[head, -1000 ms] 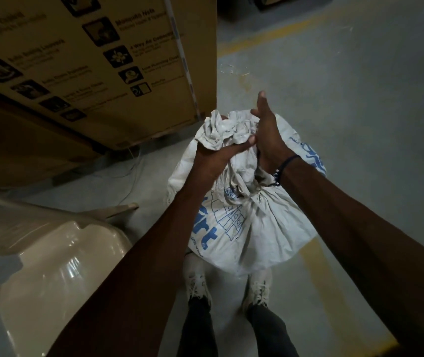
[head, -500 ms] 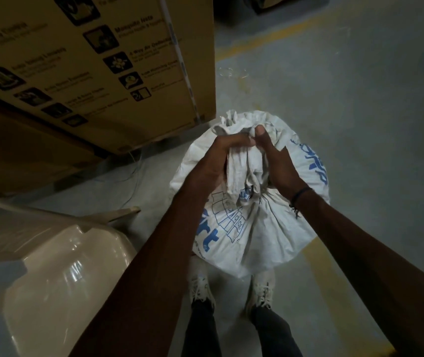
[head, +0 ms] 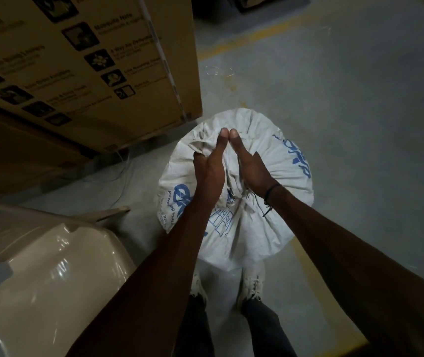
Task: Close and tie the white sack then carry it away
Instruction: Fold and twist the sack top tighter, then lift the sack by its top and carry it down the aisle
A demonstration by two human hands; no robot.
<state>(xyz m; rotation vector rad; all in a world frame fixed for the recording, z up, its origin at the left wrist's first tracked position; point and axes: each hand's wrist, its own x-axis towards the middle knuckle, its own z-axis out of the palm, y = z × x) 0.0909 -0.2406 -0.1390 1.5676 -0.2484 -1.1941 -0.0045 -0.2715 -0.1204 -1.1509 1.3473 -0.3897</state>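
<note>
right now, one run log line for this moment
stage: closing | white sack: neck gathered | left hand, right hand: both grip neck | tie: not visible

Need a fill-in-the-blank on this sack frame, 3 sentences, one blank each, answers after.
1. Both hands, left hand and right hand, hold the gathered neck of the ____ sack.
2. The printing on the sack is ____ in colour.
3. The dark band sits on the ____ wrist.

Missing words: white; blue; right
</note>
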